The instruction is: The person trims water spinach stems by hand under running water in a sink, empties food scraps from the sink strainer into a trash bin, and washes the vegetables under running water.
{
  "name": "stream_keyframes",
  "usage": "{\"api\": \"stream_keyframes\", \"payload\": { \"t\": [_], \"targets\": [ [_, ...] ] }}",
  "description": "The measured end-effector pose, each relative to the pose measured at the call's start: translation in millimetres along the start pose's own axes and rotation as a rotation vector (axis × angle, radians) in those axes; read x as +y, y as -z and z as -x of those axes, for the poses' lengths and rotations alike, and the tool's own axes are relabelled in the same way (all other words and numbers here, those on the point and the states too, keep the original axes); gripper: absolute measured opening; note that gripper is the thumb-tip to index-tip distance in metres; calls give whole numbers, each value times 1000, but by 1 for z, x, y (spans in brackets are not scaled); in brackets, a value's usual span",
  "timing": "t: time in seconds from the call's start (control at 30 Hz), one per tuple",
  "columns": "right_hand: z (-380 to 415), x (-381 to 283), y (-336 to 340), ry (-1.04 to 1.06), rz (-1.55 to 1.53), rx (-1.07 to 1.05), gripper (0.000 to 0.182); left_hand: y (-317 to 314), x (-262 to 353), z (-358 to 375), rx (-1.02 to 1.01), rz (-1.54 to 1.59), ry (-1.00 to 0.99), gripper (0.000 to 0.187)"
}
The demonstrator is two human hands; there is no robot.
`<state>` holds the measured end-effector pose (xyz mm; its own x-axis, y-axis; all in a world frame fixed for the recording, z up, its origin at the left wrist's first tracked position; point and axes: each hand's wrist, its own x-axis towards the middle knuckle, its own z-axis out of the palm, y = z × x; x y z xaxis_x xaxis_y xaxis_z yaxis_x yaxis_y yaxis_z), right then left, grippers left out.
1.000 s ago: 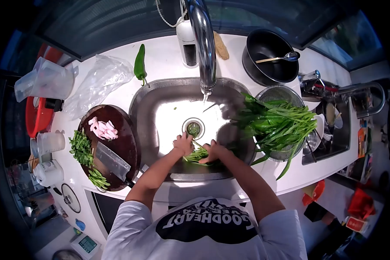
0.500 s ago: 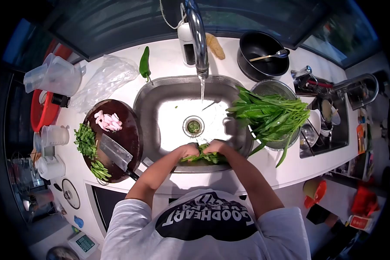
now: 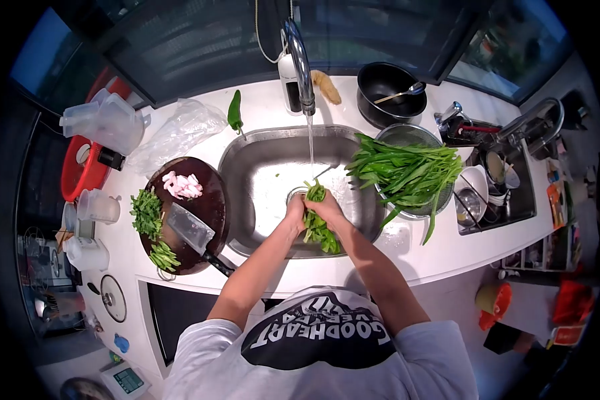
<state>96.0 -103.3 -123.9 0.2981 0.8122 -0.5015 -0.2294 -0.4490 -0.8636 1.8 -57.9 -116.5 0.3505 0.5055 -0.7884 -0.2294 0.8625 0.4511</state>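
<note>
Over the steel sink (image 3: 247,147) I hold a bunch of leafy greens (image 3: 322,235) with both hands. My left hand (image 3: 296,211) is closed on its left side, and my right hand (image 3: 327,205) is wrapped round it from the right. The stalk ends point toward the drain, and the leaves hang back toward me. Water runs from the faucet (image 3: 307,100) just beyond the stalk ends. Part of the drain is hidden behind the bunch and my hands.
Left, a round dark cutting board (image 3: 203,180) bears a cleaver (image 3: 190,228), pale pink pieces (image 3: 182,185) and chopped greens (image 3: 147,213). Right, long greens (image 3: 407,170) overhang a mesh strainer (image 3: 407,135). Behind stand a black pot (image 3: 373,110) and a green pepper (image 3: 235,111).
Both hands have moved forward from the sink's near edge toward the drain. The bunch has turned from lying crosswise to pointing away from me, under the faucet. The view has shifted slightly.
</note>
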Motion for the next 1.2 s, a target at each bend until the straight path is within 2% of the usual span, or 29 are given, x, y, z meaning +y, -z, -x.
{"api": "stream_keyframes", "payload": {
  "t": [0.07,0.1,0.13,0.2,0.33,0.4,0.43,0.47,0.6,0.63,0.67,0.73,0.8,0.87,0.93,1.03,1.07,1.13,1.2],
  "targets": [
    [2,-13,-1,102,-37,79,40,-8,9,9,48,8,-80,36],
    [40,-63,-2,161,-115,-14,34,-8,13,14,-47,50,-110,38],
    [40,-66,-2,207,-235,-61,33,-16,24,27,-112,73,-91,41],
    [50,-88,-5,289,-283,86,35,-37,44,69,-166,-56,-174,43],
    [69,-142,3,525,-299,150,37,-63,77,104,-447,-240,-351,44],
    [83,-168,15,594,-280,173,39,-85,82,127,-514,-268,-431,44],
    [84,-177,19,678,-292,185,35,-91,86,128,-626,-173,-415,45],
    [86,-187,23,779,-250,257,39,-100,89,127,-700,-155,-440,45],
    [102,-214,57,874,-230,355,49,-127,95,148,-649,-227,-610,40],
    [97,-216,66,835,-306,324,48,-126,91,147,-558,-323,-650,38],
    [95,-214,75,886,-289,391,45,-123,89,145,-459,-417,-693,36],
    [99,-214,93,714,-337,364,41,-106,80,132,-303,-557,-741,29],
    [102,-214,111,634,-397,317,37,-74,64,84,-261,-699,-677,26],
    [92,-213,126,548,-436,281,45,-36,46,42,-26,-896,-468,23],
    [95,-221,136,496,-388,275,42,10,24,-9,-49,-1069,-462,22],
    [105,-232,143,492,-468,243,32,64,3,-77,33,-1401,-465,24],
    [106,-235,146,491,-472,261,31,68,2,-88,47,-1738,-480,26],
    [104,-234,155,487,-472,287,25,81,-2,-117,-155,-2233,-478,30],
    [102,-234,165,467,-480,309,23,83,-12,-121,-164,-2210,-404,30]
  ]
}}
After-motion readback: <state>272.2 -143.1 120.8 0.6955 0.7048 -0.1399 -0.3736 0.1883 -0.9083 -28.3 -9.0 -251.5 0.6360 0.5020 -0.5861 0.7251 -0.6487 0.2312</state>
